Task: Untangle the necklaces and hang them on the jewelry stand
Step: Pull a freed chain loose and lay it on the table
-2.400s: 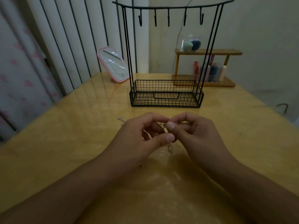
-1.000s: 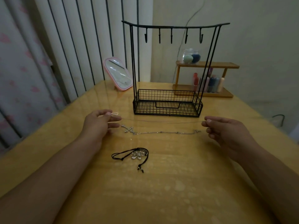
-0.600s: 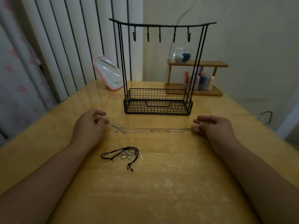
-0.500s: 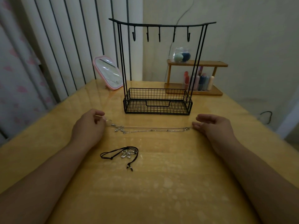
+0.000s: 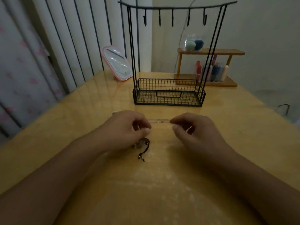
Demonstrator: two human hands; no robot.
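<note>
A thin silver chain necklace (image 5: pixel 159 121) is stretched between my two hands just above the wooden table. My left hand (image 5: pixel 128 129) pinches its left part with curled fingers, and my right hand (image 5: pixel 193 129) pinches its right part. A black cord necklace (image 5: pixel 144 147) with a silver flower pendant lies on the table under my left hand, partly hidden by it. The black wire jewelry stand (image 5: pixel 168 93) stands behind my hands, with several bare hooks (image 5: pixel 172 17) on its top bar and a mesh basket at its base.
A pink-framed mirror (image 5: pixel 117 63) leans at the back left. A wooden shelf (image 5: pixel 209 69) with small bottles and a glass jar stands at the back right. Striped curtains hang along the left. The table (image 5: pixel 162 184) runs off to its right edge near a dark cable.
Both hands have come together toward the middle from wide apart. The silver chain, laid out long on the table before, is now held short between them. The black cord necklace has not moved.
</note>
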